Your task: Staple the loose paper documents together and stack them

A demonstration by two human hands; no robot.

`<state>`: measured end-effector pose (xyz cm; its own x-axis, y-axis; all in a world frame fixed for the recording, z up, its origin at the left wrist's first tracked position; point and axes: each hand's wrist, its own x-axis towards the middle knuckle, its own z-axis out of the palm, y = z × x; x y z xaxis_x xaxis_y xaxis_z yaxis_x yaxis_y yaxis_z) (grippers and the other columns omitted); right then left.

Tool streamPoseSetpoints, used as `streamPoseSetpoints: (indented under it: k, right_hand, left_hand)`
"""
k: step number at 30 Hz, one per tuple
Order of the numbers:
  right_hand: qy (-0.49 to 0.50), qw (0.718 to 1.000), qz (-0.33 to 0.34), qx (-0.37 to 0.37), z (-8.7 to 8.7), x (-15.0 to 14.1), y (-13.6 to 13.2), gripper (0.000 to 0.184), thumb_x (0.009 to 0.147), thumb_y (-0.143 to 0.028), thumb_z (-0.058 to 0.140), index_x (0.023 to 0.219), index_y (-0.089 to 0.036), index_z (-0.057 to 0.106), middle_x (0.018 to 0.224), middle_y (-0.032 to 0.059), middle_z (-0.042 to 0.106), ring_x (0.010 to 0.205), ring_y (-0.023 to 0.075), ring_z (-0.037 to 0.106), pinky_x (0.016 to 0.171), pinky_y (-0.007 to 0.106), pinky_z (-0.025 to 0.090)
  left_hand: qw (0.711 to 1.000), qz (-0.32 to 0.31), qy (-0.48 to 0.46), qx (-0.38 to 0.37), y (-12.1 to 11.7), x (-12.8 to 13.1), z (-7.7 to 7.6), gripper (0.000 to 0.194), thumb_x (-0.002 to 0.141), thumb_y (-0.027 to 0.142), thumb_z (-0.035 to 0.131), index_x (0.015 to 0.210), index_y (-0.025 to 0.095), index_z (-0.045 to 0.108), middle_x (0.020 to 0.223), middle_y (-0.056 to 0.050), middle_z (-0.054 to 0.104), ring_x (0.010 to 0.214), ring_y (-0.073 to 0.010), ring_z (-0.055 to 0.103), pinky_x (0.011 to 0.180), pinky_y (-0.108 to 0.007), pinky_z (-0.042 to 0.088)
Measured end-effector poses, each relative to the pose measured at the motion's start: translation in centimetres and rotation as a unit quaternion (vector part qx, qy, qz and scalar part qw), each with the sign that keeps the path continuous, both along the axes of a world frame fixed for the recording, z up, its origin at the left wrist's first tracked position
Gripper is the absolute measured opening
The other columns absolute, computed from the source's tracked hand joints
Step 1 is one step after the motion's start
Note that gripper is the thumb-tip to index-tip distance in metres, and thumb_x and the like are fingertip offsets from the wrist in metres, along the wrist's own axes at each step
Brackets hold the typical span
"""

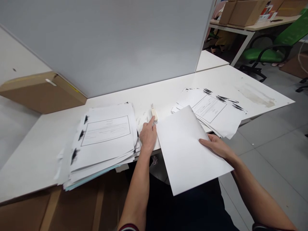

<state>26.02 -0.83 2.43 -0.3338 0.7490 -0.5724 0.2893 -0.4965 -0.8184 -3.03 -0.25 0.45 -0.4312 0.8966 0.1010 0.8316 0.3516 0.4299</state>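
Note:
My right hand (218,146) grips a blank white sheet of paper (187,150) at its right edge, thumb on top and fingers underneath. The sheet is tilted over my lap and the table's front edge. My left hand (148,136) lies by the table edge with the index finger stretched out, its tip on a small cream-coloured object (154,113); the other fingers are partly hidden. That object has a narrow tip at its far end; I cannot tell its kind. Left of this hand lies a thick stack of printed sheets (106,138) with black smears along one side.
More smeared printed sheets (209,107) lie to the right, partly under the held paper. A grey panel (134,41) rises behind the white table (163,88). A cardboard box (43,93) leans at the left. A green chair (264,54) stands beyond the table.

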Motion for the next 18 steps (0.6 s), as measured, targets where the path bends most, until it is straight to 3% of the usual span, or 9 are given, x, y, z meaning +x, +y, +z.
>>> streamPoseSetpoints:
  k: [11, 16, 18]
  right_hand:
    - [-0.004, 1.0, -0.012, 0.005, 1.0, 0.1, -0.1, 0.036, 0.08, -0.042, 0.061, 0.108, -0.02, 0.06, 0.088, 0.0065, 0.073, 0.07, 0.0234, 0.069, 0.059, 0.031, 0.056]
    - [-0.005, 0.998, -0.058, 0.01, 3.4, 1.9, -0.3, 0.041, 0.076, -0.042, 0.066, 0.111, -0.021, 0.061, 0.083, 0.0062, 0.073, 0.064, 0.0228, 0.069, 0.054, 0.031, 0.056]
    - [0.011, 0.997, -0.075, 0.019, 4.7, 1.8, -0.3, 0.042, 0.075, -0.042, 0.068, 0.111, -0.021, 0.061, 0.083, 0.0068, 0.073, 0.063, 0.0222, 0.068, 0.052, 0.031, 0.056]
  left_hand:
    - [0.998, -0.02, 0.061, 0.005, -0.2, 0.1, -0.5, 0.046, 0.09, 0.029, 0.04, 0.135, 0.034, 0.041, 0.098, -0.006, 0.055, 0.075, -0.0174, 0.057, 0.06, -0.028, 0.041]
    - [0.997, -0.014, 0.055, 0.044, -0.6, 0.2, -0.8, 0.054, 0.09, 0.03, 0.041, 0.143, 0.027, 0.029, 0.098, -0.007, 0.058, 0.082, -0.0205, 0.059, 0.063, -0.029, 0.044]
    - [0.998, 0.004, 0.036, 0.043, -0.8, 0.3, -0.9, 0.053, 0.09, 0.03, 0.042, 0.141, 0.024, 0.032, 0.101, -0.009, 0.06, 0.086, -0.0207, 0.06, 0.067, -0.03, 0.046]
